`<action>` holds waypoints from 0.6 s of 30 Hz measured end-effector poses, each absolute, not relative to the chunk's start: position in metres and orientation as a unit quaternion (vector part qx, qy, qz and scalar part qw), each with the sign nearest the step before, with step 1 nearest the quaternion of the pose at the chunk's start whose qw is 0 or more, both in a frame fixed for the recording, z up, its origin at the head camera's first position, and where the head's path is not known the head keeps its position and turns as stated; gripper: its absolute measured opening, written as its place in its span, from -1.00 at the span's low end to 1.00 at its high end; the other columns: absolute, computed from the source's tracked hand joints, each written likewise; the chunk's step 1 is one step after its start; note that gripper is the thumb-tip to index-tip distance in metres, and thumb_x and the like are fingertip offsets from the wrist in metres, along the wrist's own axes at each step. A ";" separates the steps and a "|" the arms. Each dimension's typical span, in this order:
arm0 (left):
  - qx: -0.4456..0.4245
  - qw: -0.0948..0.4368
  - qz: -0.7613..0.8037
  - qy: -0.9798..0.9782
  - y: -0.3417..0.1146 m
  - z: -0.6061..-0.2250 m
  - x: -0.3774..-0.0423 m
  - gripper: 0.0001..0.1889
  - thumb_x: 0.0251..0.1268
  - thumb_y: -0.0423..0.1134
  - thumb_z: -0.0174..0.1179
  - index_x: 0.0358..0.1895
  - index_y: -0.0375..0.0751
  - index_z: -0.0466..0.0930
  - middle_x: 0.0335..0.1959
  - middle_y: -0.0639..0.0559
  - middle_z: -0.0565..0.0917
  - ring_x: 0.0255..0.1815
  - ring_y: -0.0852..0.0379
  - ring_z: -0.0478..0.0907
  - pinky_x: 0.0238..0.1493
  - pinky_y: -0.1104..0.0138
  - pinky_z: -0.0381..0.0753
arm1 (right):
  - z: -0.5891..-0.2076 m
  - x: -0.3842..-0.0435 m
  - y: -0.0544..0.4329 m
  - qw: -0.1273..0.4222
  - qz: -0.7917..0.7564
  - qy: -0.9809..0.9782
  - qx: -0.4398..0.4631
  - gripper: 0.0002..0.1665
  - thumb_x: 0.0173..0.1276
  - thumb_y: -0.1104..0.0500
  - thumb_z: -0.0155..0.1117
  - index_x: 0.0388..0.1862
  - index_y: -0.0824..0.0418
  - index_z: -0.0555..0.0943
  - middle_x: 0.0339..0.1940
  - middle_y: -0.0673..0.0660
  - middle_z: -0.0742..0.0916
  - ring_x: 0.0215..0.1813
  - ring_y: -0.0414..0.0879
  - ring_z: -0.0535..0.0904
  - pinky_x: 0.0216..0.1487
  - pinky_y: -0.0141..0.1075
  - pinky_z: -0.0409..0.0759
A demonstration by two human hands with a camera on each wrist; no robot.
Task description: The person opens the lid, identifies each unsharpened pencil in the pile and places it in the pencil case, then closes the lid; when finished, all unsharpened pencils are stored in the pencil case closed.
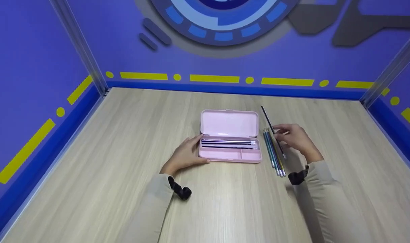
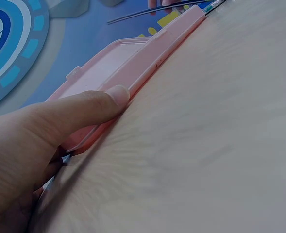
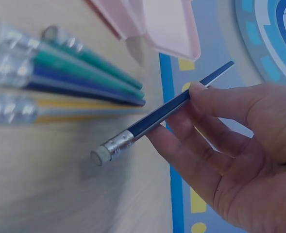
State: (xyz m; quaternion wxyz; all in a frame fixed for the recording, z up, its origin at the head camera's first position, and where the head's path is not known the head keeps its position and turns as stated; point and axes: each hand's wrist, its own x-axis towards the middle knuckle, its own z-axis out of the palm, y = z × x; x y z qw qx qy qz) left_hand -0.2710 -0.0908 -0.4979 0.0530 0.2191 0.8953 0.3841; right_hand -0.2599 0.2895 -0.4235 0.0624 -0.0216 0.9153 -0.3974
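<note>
A pink pencil case (image 1: 220,154) lies with its lid (image 1: 229,123) raised; several pencils (image 1: 225,143) lie in its long rear compartment. My left hand (image 1: 184,156) grips the left end of the case, its thumb (image 2: 96,107) along the front wall and its fingers at the side. Right of the case my right hand (image 1: 294,137) pinches a dark pencil (image 3: 157,115) between thumb and fingers. That pencil is held aslant above the table, its white eraser end toward me. Beneath and left of it lies a bundle of green, blue and yellow pencils (image 1: 272,152).
The wood-grain table (image 1: 124,135) has blue-purple panels (image 1: 211,64) with yellow marks at its back and sides. Each wrist wears a black strap mount (image 1: 183,192). Two small front compartments of the case hold nothing visible.
</note>
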 end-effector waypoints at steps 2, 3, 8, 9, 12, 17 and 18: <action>0.218 0.052 0.386 0.895 -0.091 -0.498 -0.271 0.07 -0.18 0.12 0.49 0.49 -0.04 0.16 0.46 -0.08 0.29 0.51 -0.12 0.13 0.58 0.03 -0.11 | -0.422 -0.261 0.286 0.056 -0.407 0.911 -0.028 -0.51 0.41 0.28 0.13 0.30 0.36 0.44 0.05 0.41 0.63 -0.09 0.04 0.62 -0.11 -0.04 0.74; 0.217 0.051 0.386 0.895 -0.091 -0.498 -0.271 0.07 -0.18 0.12 0.49 0.49 -0.05 0.16 0.46 -0.08 0.29 0.51 -0.13 0.13 0.58 0.03 -0.10 | -0.422 -0.261 0.285 0.052 -0.411 0.910 -0.032 -0.52 0.41 0.29 0.13 0.29 0.36 0.45 0.04 0.40 0.63 -0.09 0.04 0.63 -0.10 -0.03 0.74; 0.221 0.047 0.378 0.898 -0.091 -0.502 -0.270 0.07 -0.16 0.14 0.48 0.49 -0.07 0.15 0.45 -0.10 0.30 0.50 -0.13 0.15 0.58 0.06 -0.08 | -0.420 -0.264 0.274 0.041 -0.423 0.904 -0.048 -0.54 0.40 0.30 0.14 0.26 0.36 0.48 0.02 0.39 0.66 -0.06 0.10 0.63 -0.11 -0.03 0.74; 0.221 0.048 0.376 0.898 -0.091 -0.502 -0.269 0.08 -0.16 0.14 0.48 0.49 -0.08 0.15 0.45 -0.11 0.30 0.50 -0.12 0.16 0.58 0.06 -0.08 | -0.420 -0.265 0.271 0.040 -0.424 0.903 -0.051 -0.54 0.39 0.30 0.15 0.25 0.36 0.49 0.02 0.39 0.66 -0.05 0.12 0.63 -0.11 -0.03 0.74; 0.218 0.051 0.378 0.898 -0.091 -0.502 -0.269 0.08 -0.16 0.15 0.48 0.49 -0.07 0.14 0.46 -0.12 0.29 0.50 -0.17 0.13 0.57 0.02 -0.07 | -0.419 -0.267 0.264 0.037 -0.422 0.904 -0.061 -0.56 0.38 0.30 0.16 0.23 0.34 0.52 0.03 0.38 0.67 -0.04 0.13 0.62 -0.11 -0.03 0.74; 0.208 0.055 0.384 0.898 -0.091 -0.499 -0.270 0.08 -0.18 0.15 0.49 0.49 -0.01 0.15 0.47 -0.10 0.28 0.51 -0.25 0.06 0.56 -0.04 -0.06 | -0.414 -0.273 0.254 0.013 -0.399 0.912 -0.090 -0.61 0.37 0.31 0.19 0.17 0.29 0.59 0.01 0.32 0.70 -0.12 0.06 0.63 -0.22 -0.21 0.74; 0.206 0.057 0.384 0.898 -0.091 -0.499 -0.270 0.08 -0.19 0.15 0.49 0.50 0.00 0.14 0.47 -0.08 0.27 0.52 -0.25 0.05 0.56 -0.04 -0.06 | -0.413 -0.274 0.252 0.005 -0.392 0.914 -0.103 -0.62 0.36 0.32 0.19 0.15 0.29 0.60 0.02 0.32 0.71 -0.12 0.06 0.64 -0.23 -0.27 0.72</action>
